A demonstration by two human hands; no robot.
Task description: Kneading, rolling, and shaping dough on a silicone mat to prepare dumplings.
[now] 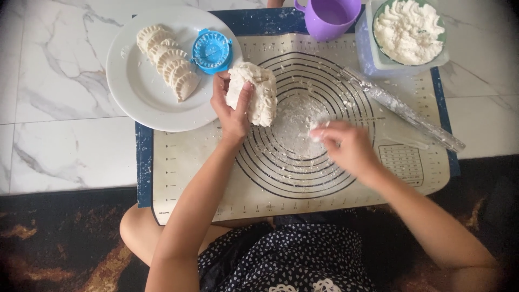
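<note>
From the head camera, the left hand (233,111) grips a lump of dough (253,93), fingers curled over its left side and thumb against it, holding it at the upper left of the ringed circles printed on a baking mat (178,178). The right hand (346,145) hovers just over the floured middle of those circles, its fingertips (319,130) pinched together and dusted white; whether they hold a pinch of flour or a scrap of dough I cannot tell.

The mat lies on a marble floor (59,108), its near edge at the person's knees. A white plate (140,92) overlaps the mat's upper left corner, carrying a row of crimped dumplings (168,60) and a blue round dumpling press (212,50) at its right rim, just beside the dough. A clear rolling pin (403,111) lies slantwise on the mat's right side. Beyond the mat's far edge stand a purple cup (328,17) and a bowl of flour (409,30) set in a clear tub.
</note>
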